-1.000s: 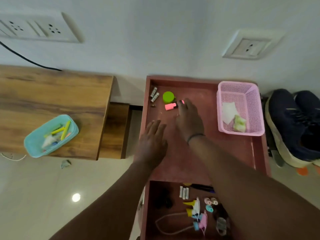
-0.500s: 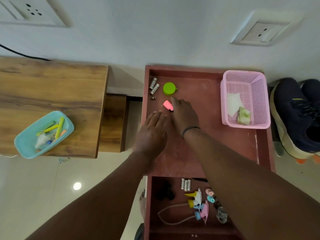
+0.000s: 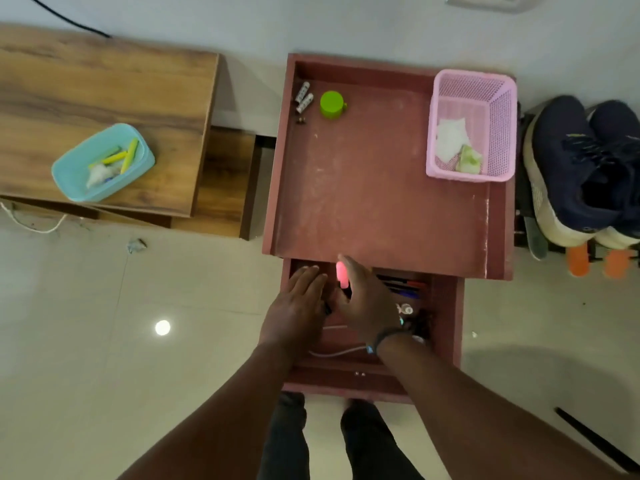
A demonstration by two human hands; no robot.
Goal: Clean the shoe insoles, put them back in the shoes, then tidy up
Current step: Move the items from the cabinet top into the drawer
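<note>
My right hand [image 3: 367,303] holds a small pink marker-like item [image 3: 341,272] over the open drawer [image 3: 446,306] of the red-brown side table [image 3: 381,202]. My left hand [image 3: 298,306] lies flat with straight fingers beside it, over the drawer's left part. The dark blue shoes [image 3: 588,168] stand on a rack to the right of the table. A pink basket [image 3: 498,109] at the table's back right holds a white cloth [image 3: 450,136] and a greenish wad [image 3: 468,159].
A green lid [image 3: 331,103] and two batteries [image 3: 304,97] lie at the table's back left. The drawer holds pens [image 3: 405,285], a white cable and small bits. A turquoise tub [image 3: 100,164] with yellow markers sits on the wooden desk [image 3: 104,81] at left.
Both hands drew back from the table top to the open drawer. The right hand picked up the pink item from beside the green lid and carried it along.
</note>
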